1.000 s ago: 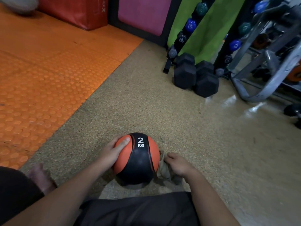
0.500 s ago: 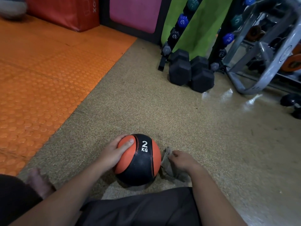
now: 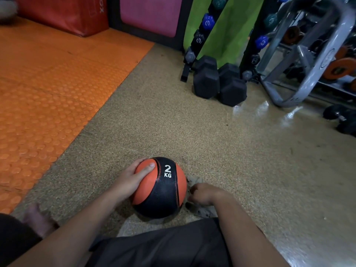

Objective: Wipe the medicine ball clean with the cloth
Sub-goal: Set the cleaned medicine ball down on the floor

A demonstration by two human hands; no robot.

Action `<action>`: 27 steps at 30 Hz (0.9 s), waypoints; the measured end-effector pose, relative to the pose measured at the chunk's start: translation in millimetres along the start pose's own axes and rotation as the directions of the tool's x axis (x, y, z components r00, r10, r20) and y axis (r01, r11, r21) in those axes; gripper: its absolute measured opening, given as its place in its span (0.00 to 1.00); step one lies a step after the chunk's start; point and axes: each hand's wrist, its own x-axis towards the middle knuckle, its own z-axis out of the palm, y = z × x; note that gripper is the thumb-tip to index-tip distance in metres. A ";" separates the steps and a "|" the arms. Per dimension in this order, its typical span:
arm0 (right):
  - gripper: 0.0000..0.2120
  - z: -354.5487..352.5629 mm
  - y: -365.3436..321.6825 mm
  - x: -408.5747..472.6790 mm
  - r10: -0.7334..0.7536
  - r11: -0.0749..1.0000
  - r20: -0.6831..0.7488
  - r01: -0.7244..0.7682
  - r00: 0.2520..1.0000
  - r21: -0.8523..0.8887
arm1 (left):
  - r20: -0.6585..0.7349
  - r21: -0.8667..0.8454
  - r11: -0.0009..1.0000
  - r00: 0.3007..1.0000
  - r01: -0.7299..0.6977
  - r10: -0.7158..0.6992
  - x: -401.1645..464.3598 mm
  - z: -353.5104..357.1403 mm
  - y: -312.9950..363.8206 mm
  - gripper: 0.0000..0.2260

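Observation:
An orange and black medicine ball (image 3: 161, 189) marked "2 KG" sits on the speckled tan floor just in front of my lap. My left hand (image 3: 131, 180) holds its left side, thumb laid across the orange panel and fingers curved round the far side. A crumpled grey-brown cloth (image 3: 202, 211) lies on the floor against the ball's right side. My right hand (image 3: 204, 193) grips the cloth with curled fingers, low beside the ball. Part of the cloth is hidden under that hand.
An orange studded mat (image 3: 48, 103) covers the floor to the left. Black hex dumbbells (image 3: 217, 81) and a rack of small coloured dumbbells (image 3: 202, 33) stand ahead. A grey metal frame (image 3: 308, 60) and more weights (image 3: 342, 120) are at the right. My bare foot (image 3: 36, 218) is at the lower left.
The ball has turned slightly, its label shifting right. My right hand has curled tighter on the cloth and moved closer to the ball's lower right side.

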 end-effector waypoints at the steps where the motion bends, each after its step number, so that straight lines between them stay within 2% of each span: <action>1: 0.25 -1.5 0.1 -0.9 -0.029 0.998 -0.032 0.031 0.999 0.051 | 0.004 0.002 1.000 1.000 -0.003 0.002 0.7 0.2 -0.3 0.33; 3: 0.32 -5.4 -2.4 -8.0 -0.086 0.986 -0.111 0.101 0.990 0.133 | 0.001 0.023 1.000 1.000 0.003 -0.003 1.0 0.3 -0.1 0.31; 8: 0.40 -6.3 -3.5 -22.0 -0.175 0.969 -0.193 0.204 0.965 0.138 | -0.038 -0.019 0.999 0.999 -0.026 0.025 5.3 -5.2 -4.4 0.37; 10: 0.41 -5.8 -4.2 -27.9 -0.186 0.960 -0.196 0.221 0.963 0.173 | -0.045 -0.033 0.998 0.998 -0.047 0.045 5.4 -7.2 -1.6 0.38; 17: 0.39 0.4 -2.7 -50.1 -0.234 0.944 -0.353 0.298 0.906 0.139 | -0.025 -0.002 0.990 0.990 -0.139 0.139 2.2 -13.9 8.1 0.33; 21: 0.40 9.2 -12.6 -53.2 -0.245 0.930 -0.401 0.331 0.882 0.159 | 0.058 0.161 0.974 0.987 -0.158 0.150 -3.2 -8.3 5.6 0.33; 23: 0.39 9.4 -14.4 -54.4 -0.211 0.888 -0.384 0.341 0.899 0.309 | 0.079 0.098 0.988 0.991 -0.119 0.111 -6.5 -7.8 6.7 0.30; 25: 0.31 7.5 -14.8 -58.2 -0.174 0.727 -0.302 0.330 0.937 0.602 | 0.077 -0.035 0.999 0.996 -0.037 0.040 -9.5 -6.4 10.7 0.23; 27: 0.19 5.7 -14.3 -60.4 -0.120 0.566 -0.240 0.265 0.963 0.781 | 0.054 -0.094 0.996 0.998 -0.008 0.013 -11.1 -4.2 9.7 0.21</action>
